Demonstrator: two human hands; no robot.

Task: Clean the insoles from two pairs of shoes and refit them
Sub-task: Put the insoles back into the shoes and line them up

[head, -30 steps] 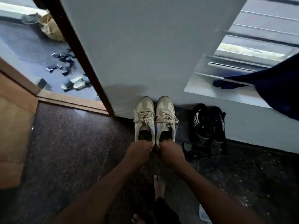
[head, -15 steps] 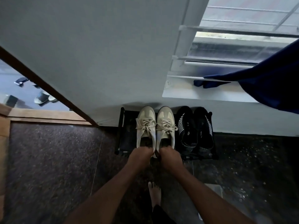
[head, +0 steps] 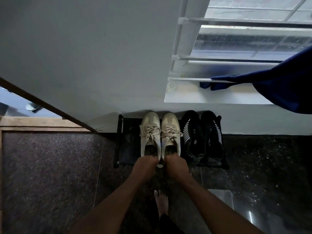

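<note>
The beige sneakers (head: 170, 127) stand side by side on the black shoe rack (head: 120, 141), toes to the wall, just as half a second ago. The left hand (head: 146, 164) still grips the heel of the one nearer the rack's left post, and the right hand (head: 175, 165) grips the heel of the other. Both hands curl over the heel rims (fingertips hidden inside). The black pair (head: 202, 137) sits on the rack just right of them, unmoved. Only the view has changed: the rack now shows whole, and the doorway to its left has shrunk. A blue curtain (head: 278, 88) hangs above the rack's right end.
</note>
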